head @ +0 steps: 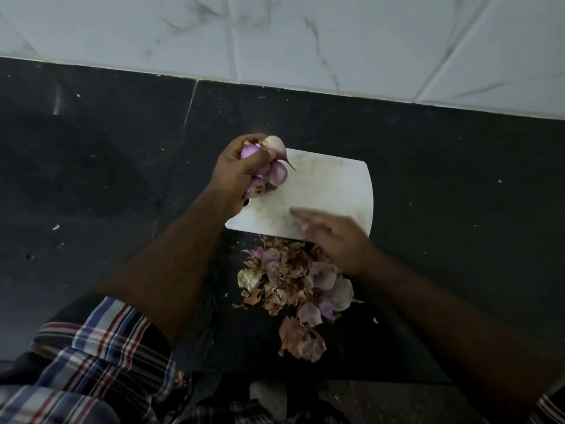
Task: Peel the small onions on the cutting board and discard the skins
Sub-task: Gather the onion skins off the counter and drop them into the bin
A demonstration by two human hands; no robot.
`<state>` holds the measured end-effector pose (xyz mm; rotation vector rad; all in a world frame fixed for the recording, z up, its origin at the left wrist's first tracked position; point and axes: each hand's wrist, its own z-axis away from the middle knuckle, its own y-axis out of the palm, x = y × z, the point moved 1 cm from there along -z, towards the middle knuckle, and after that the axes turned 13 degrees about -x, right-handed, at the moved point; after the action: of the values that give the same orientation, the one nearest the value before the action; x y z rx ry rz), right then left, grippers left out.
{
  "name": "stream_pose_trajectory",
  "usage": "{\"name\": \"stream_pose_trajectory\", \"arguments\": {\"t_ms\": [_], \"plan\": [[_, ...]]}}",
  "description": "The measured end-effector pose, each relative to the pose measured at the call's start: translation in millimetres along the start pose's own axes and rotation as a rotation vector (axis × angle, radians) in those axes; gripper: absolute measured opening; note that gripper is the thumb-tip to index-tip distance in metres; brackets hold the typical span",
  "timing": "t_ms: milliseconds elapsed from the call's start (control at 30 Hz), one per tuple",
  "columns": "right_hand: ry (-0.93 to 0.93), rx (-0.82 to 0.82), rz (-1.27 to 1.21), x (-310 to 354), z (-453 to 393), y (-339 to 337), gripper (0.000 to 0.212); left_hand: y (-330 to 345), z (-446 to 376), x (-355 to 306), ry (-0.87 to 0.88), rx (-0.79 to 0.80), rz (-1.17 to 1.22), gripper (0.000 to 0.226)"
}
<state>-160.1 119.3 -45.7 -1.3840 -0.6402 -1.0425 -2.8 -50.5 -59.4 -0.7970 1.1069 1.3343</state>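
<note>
A dark stone counter fills most of the view, speckled with small pale flecks, and meets a wall of white marbled tiles along its far edge. The counter's far-left part is so dim that little can be made out there beyond one faint glint. A white cutting board lies near the middle, stained yellowish, its near edge partly covered by the right hand.

The left hand is over the board's far-left corner, fingers curled tight around a cluster of small onions; most look peeled and purple, one at the top pale with a thin tail. How many it grips cannot be counted, since the fingers hide several. The right hand is blurred, its fingers stretched out flat and loose across the board's near edge, gripping nothing visible.

Just near of the board, a heap of onion skins lies on the counter, brown and purple, partly hidden under the right wrist. Plaid sleeves show at the lower left and are cut off at the lower right corner.
</note>
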Motion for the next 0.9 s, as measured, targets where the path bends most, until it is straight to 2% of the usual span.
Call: {"name": "stream_pose_trajectory", "arguments": {"t_ms": [67, 100, 300, 400, 500, 600, 700, 833, 900], "plan": [[0.090, -0.234, -0.131, 7.0, -23.3, -17.5, 0.041, 7.4, 4.4, 1.4, -0.030, 0.072, -0.025, 0.029], [0.124, -0.281, -0.162, 10.9, -35.0, -24.9, 0.044, 11.3, 6.7, 1.3, -0.038, 0.105, -0.054, 0.029], [0.226, -0.188, -0.209, 13.4, -63.5, -30.2, 0.036, 31.8, 19.1, 0.2, -0.079, 0.272, -0.234, 0.030], [0.223, -0.264, -0.211, 4.0, -70.9, -35.0, 0.031, 32.0, 17.1, -0.9, -0.129, 0.263, -0.318, 0.036], [0.107, -0.465, 0.110, -10.1, -81.3, -45.3, 0.036, 31.3, 11.3, -4.0, -0.138, 0.158, -0.386, 0.038], [-0.066, -0.417, 0.355, -26.6, -84.1, -39.1, 0.030, 37.9, 10.9, -6.2, -0.070, 0.100, -0.499, 0.043], [-0.124, -0.393, 0.381, -32.4, -81.4, -30.7, 0.030, 45.5, 10.8, -5.1, 0.026, 0.110, -0.631, 0.045], [-0.210, -0.506, 0.384, -23.5, -69.2, -34.0, 0.033, 48.4, 6.3, -7.8, 0.124, 0.131, -0.763, 0.038], [-0.301, -0.428, 0.405, -16.1, -59.3, -29.4, 0.035, 47.3, 5.4, -8.6, 0.144, 0.122, -0.784, 0.035]]}}
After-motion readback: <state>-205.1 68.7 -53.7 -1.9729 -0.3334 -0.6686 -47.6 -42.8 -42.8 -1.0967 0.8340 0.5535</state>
